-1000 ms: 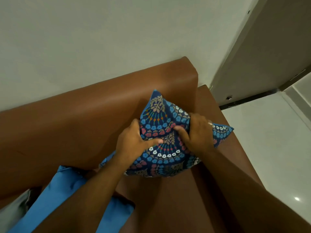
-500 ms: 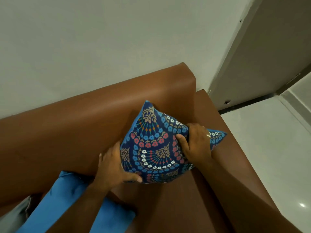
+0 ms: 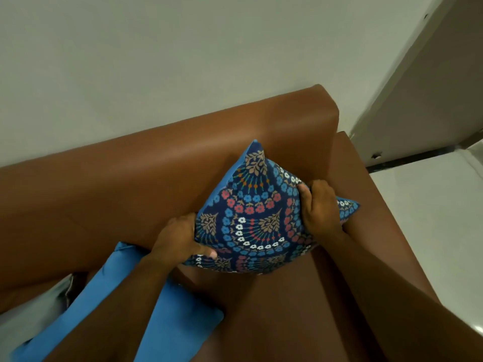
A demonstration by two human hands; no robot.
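A dark blue cushion (image 3: 257,218) with a floral fan pattern stands on one corner against the backrest of a brown leather sofa (image 3: 130,189), in the seat's right corner by the armrest. My left hand (image 3: 180,240) grips its lower left edge, thumb on the front face. My right hand (image 3: 320,207) grips its right edge, fingers curled over the side. The cushion's back face is plain blue.
A plain blue cushion (image 3: 177,317) lies on the seat at lower left, partly under my left forearm, with a grey cushion (image 3: 34,309) beside it. The sofa armrest (image 3: 366,205) runs along the right. Beyond it are pale floor tiles (image 3: 439,218), a wall and a doorway.
My left hand has slid from the cushion's front face down to its lower left edge. The cushion has been turned slightly and set more upright against the backrest.
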